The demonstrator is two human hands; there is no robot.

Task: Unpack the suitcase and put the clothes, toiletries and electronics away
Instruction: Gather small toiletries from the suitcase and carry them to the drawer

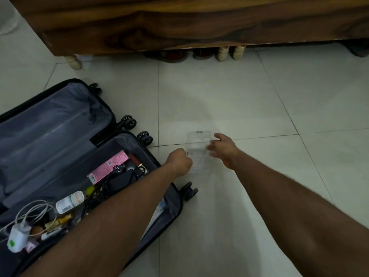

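Suitcase (pixel 60 148) lies open on the floor (pixel 259 96), off to the left of both hands and partly under the left forearm. Its nearer half holds the pink box (pixel 108 166), a black adapter (pixel 121 178), a white bottle (pixel 69 201) and a white charger (pixel 18 236) with its cable; no clothes show.

Both hands are out over the tiles, past the suitcase's corner wheels, with a clear pouch (pixel 199 152) between them (it is see-through and blurred, so what is in it I cannot tell). The left hand (pixel 179 161) is curled in a fist at the pouch's left edge and seems to pinch it. The right hand (pixel 223 149) has bent fingers on the right edge, the thumb raised; a light hold, as far as I can judge.

The pouch's long axis runs away from the person, toward the wooden bed (pixel 179 23), so the hands flank its long sides. Both are about equally near. It looks like a step of opening or setting down the pouch, and any next reach into the suitcase falls to the left hand, which is closer to it.
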